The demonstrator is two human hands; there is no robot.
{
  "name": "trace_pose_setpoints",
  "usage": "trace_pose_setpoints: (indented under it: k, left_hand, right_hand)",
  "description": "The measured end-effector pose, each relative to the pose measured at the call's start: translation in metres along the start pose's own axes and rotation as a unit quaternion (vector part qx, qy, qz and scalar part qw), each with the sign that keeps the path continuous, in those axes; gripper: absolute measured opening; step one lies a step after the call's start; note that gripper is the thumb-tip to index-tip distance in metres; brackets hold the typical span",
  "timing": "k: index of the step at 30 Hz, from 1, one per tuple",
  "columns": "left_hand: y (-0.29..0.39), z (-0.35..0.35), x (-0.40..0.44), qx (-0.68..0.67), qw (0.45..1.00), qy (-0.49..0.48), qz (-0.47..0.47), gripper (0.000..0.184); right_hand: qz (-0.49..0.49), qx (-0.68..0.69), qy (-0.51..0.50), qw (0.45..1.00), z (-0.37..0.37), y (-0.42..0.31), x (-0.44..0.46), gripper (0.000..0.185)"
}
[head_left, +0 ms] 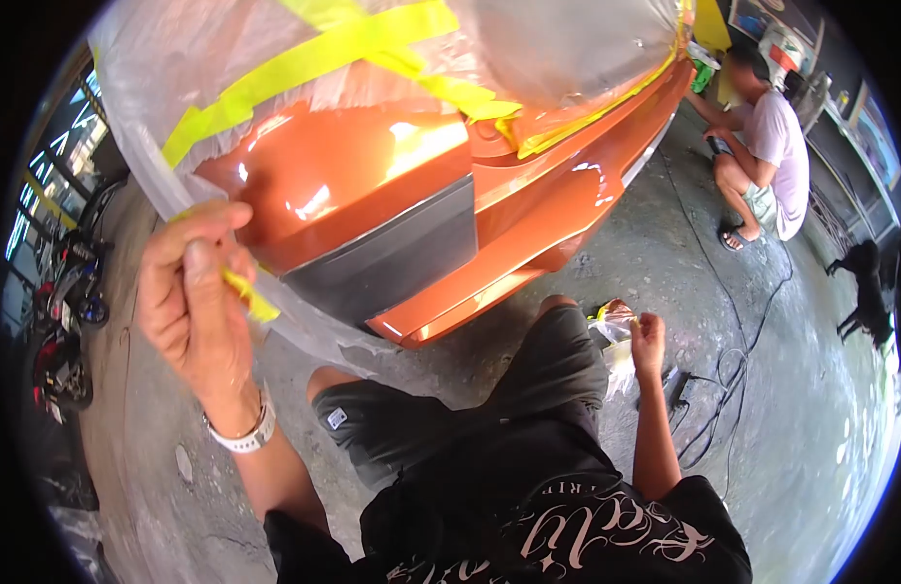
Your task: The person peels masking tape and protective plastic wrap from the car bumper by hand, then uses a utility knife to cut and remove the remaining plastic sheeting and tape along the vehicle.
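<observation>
My left hand (199, 307) is raised beside the corner of an orange car bumper (343, 185), its fingers pinched on a short piece of yellow masking tape (251, 297). Clear masking film (198, 73) covers the car above the bumper and hangs down its left edge. Bright yellow tape strips (314, 70) hold that film. Low beside my knee, my right hand (648, 343) is closed at the edge of a crumpled wad of masking film (618, 336) with yellow tape on it. The fingertips there are partly hidden.
A person (772, 146) squats at the right of the car, holding a dark object. Black cables (733, 375) lie looped on the concrete floor (528, 389). A black dog (864, 292) stands at the far right. Motorbikes (66, 321) are parked at the left.
</observation>
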State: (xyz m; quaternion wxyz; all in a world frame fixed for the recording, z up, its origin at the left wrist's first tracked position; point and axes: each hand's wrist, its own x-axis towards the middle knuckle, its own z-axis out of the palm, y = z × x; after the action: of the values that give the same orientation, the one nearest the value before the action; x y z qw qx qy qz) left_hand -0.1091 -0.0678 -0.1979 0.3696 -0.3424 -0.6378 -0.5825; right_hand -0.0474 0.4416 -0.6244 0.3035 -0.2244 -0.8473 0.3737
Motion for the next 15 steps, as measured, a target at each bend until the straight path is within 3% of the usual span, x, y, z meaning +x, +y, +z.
trace_pose_setpoints:
  k: [5,6,9,13,15]
  left_hand:
    - [-0.008,-0.002,-0.018,0.060,0.998,-0.007,-0.033,0.019]
    - [-0.008,0.001,-0.025,0.080,0.995,0.005,-0.051,0.021]
    - [-0.011,-0.014,-0.054,0.105,0.991,0.040,-0.077,0.023]
    - [-0.008,-0.022,-0.082,-0.071,0.992,-0.077,-0.067,0.023]
    - [-0.008,-0.027,-0.118,0.005,0.988,-0.085,-0.127,0.017]
  right_hand:
    - [-0.051,-0.039,-0.098,0.993,0.053,0.010,-0.031,0.047]
    - [0.002,-0.012,-0.130,0.991,0.063,0.013,-0.033,0.054]
    - [0.019,-0.125,-0.176,0.976,0.059,-0.033,-0.029,0.060]
    - [0.001,-0.136,-0.156,0.978,0.058,-0.052,-0.007,0.056]
    - [0.038,-0.091,-0.167,0.981,0.064,-0.047,0.004,0.053]
